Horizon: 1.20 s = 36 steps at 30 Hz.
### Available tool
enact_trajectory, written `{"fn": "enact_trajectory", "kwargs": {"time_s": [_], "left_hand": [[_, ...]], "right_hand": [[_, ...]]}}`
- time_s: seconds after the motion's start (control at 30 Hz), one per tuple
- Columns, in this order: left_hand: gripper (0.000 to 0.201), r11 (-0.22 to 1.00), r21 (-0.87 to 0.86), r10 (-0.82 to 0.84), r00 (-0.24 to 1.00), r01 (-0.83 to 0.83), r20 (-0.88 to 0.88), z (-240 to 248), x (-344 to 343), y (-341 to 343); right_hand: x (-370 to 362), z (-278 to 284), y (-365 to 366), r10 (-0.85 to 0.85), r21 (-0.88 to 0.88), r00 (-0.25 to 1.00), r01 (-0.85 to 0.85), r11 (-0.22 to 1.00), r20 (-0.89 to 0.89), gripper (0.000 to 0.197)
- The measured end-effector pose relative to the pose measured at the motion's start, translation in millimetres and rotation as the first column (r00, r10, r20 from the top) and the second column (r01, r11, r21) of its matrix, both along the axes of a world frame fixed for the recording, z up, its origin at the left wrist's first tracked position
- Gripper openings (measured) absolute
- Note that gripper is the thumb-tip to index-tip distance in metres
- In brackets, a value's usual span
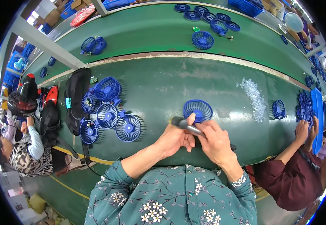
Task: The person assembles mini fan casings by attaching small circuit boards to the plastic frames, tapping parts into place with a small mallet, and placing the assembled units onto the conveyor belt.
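My right hand is closed around a dark grey cylindrical tool, which slants across in front of my left hand; its exact kind is unclear. My left hand sits under the tool with its fingers curled, and whatever they hold is hidden. Just beyond both hands a round blue fan cage lies on the green bench, partly covered by fingers. A short dark object shows beside my right wrist. Several blue fan cages with blades are grouped to the left.
A pile of small clear pieces lies to the right, near another blue cage. A black bag edges the left side. Beyond a raised ledge, a green belt carries blue fan parts. Co-workers sit at both sides, one beside a blue tray.
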State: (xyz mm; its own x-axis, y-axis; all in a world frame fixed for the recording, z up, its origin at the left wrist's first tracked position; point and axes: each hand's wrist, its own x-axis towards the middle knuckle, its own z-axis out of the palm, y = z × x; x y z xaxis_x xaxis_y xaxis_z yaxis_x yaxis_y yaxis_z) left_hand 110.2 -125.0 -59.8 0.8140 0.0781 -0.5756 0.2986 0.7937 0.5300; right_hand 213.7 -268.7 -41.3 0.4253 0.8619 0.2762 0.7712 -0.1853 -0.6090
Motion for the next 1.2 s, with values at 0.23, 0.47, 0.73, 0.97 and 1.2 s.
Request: {"fn": "enact_trajectory", "kwargs": {"time_s": [0.23,0.47,0.73,0.97,1.2], "left_hand": [[0.021,0.465,0.882,-0.187,0.966,-0.075,0.181,-3.6,-23.3,-12.1],[0.036,-0.432,0.846,-0.388,0.911,-0.313,0.139,-22.0,-3.0,-16.3],[0.034,-0.484,0.823,-0.36,0.925,-0.298,0.123,-23.2,2.4,-11.6],[0.033,-0.482,0.823,-0.383,0.917,-0.3,0.11,-17.6,4.9,-16.3],[0.037,-0.49,0.838,-0.397,0.917,-0.241,0.031,-7.1,-19.6,-0.3]], "right_hand": [[27.7,20.3,-1.0,-0.26,-0.125,0.371,0.349,0.929,-0.891,0.01],[51.1,-28.6,-6.5,-0.468,-0.348,0.822,0.357,0.867,-0.325,0.029],[36.0,3.2,-34.4,-0.42,-0.027,0.863,0.43,0.902,-0.28,0.032],[9.3,-30.8,-52.8,-0.373,-0.08,0.927,0.37,0.925,-0.026,0.019],[77.2,-23.8,-110.7,-0.683,-0.171,0.534,0.712,0.681,-0.499,0.032]]}}
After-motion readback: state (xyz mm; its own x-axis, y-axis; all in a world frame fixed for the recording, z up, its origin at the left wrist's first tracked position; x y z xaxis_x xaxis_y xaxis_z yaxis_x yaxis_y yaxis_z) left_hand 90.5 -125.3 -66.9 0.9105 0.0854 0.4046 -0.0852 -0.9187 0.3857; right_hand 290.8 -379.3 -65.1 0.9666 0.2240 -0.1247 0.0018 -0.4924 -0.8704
